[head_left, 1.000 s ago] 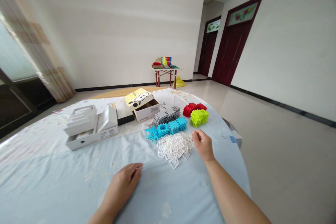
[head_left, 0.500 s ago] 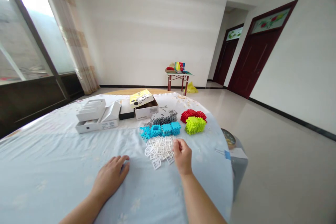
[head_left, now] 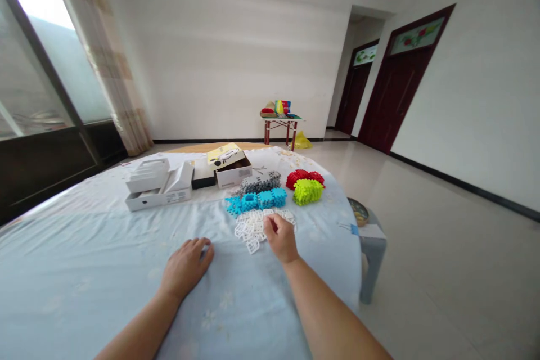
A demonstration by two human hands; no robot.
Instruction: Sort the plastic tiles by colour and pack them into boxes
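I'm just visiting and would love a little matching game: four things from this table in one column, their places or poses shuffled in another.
1. Left hand
2. Right hand
3. Lime-green notched plastic pieces
4. Yellow patterned cardboard lid

A. Tilted on an open white box
B. Beside red notched pieces
C. Palm down on pale blue cloth
D. Curled at white lattice plastic pieces

Pairs: 1-C, 2-D, 3-B, 4-A

Blue-clothed table point(head_left: 105, 270), open boxes point(head_left: 158, 201), coloured piles point(head_left: 273, 198), white pieces point(head_left: 250, 226)
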